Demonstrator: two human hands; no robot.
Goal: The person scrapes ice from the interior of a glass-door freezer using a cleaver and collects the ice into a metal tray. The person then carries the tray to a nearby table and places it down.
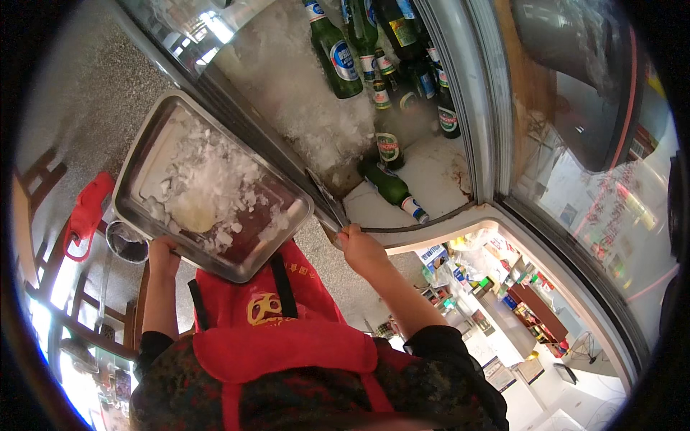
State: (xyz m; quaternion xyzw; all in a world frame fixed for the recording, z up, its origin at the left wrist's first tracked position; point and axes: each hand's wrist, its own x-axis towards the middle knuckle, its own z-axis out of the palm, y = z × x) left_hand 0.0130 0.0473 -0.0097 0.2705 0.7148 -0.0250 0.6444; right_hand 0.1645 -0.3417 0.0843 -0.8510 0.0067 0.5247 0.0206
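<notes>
My left hand [164,257] grips the near rim of a rectangular stainless steel tray [276,257], which is tilted in the picture and holds broken ice and frost [215,172]. Just beyond the tray's right end, my right hand [357,245] is closed on a thin metal tool [329,202], perhaps a blade or scraper, that points into the chest freezer at its front corner. Thick frost [318,118] coats the freezer's inside. Several green glass beer bottles [335,59] lie in it, one bottle [396,188] near the corner by my right hand.
The freezer's metal frame [482,108] runs along the right, with glass beside it. At left are a red plastic object [89,210], a dark round container [128,242] and wooden chairs [102,307]. Shelves with goods [539,318] stand farther off at lower right.
</notes>
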